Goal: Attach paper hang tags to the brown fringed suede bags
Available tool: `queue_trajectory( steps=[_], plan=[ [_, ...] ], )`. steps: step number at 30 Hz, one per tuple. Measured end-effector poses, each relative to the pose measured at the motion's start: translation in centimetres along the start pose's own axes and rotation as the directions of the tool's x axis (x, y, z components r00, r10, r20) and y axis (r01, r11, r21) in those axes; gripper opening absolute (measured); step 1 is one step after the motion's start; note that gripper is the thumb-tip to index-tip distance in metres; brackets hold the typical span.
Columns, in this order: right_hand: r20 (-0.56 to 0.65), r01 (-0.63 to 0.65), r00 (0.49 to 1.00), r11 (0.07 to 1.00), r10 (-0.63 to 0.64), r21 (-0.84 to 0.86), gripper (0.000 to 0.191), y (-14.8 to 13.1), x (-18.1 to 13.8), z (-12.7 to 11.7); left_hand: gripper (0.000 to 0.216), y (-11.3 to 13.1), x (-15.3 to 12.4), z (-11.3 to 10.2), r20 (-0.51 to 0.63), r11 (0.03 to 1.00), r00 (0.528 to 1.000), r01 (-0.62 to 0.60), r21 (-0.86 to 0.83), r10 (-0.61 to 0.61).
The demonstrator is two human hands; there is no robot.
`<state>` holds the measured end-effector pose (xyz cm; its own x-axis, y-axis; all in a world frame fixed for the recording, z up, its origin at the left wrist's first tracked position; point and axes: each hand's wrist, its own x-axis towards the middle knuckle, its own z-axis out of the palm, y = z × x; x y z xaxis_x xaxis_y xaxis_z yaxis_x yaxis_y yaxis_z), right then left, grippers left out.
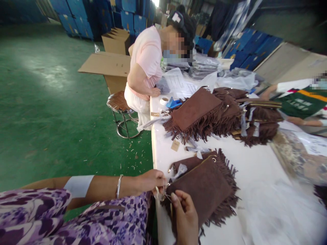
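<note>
A brown fringed bag (201,183) lies on the white table in front of me, its zip along the upper left edge and its fringe toward the right. My left hand (154,180) is closed at the bag's near left corner, fingers pinched around a thin pale string (167,195). My right hand (186,212) pinches the same string between thumb and index finger, just beside that corner. A small metal ring and clip show there, partly covered by my fingers. Clear plastic wrap (181,170) covers part of the strap or zip end behind the bag.
More brown fringed bags (199,107) are piled farther up the table (163,149), near a paper tag (175,145) and a blue tape dispenser (174,103). A co-worker (146,58) leans over the far left edge by a stool (119,102). Clear plastic bags (281,211) lie at right.
</note>
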<state>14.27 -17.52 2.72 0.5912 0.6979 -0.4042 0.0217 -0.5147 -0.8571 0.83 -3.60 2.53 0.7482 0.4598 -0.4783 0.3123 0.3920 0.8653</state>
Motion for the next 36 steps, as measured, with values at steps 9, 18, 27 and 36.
queue_trajectory(
  steps=[9, 18, 27, 36],
  plan=[
    [-0.011, -0.076, 0.997, 0.964, 0.081, 0.257, 0.057, 1.5, -1.2, 1.7, 0.019, 0.3, 0.4, -2.1, 0.492, 0.773, 0.834, 0.478, -0.417, -0.25],
    [-0.089, 0.026, 0.996, 0.999, -0.028, -0.022, 0.051, 2.4, -2.1, 3.6, 0.044, 0.7, -2.0, -1.4, 0.442, 0.891, 0.89, 0.288, -0.35, -0.114],
    [-0.093, 0.296, 0.949, 0.953, -0.3, -0.06, 0.035, 2.5, -2.3, 4.8, 0.041, 3.3, -4.6, -0.6, 0.479, 1.0, 0.878, 0.006, 0.004, -0.007],
    [-0.294, 0.145, 0.941, 0.984, -0.168, -0.101, 0.038, 1.8, -3.1, 5.9, 0.024, 0.2, -5.7, 0.1, 0.124, 0.991, 0.988, 0.082, 0.11, -0.095]
  ],
)
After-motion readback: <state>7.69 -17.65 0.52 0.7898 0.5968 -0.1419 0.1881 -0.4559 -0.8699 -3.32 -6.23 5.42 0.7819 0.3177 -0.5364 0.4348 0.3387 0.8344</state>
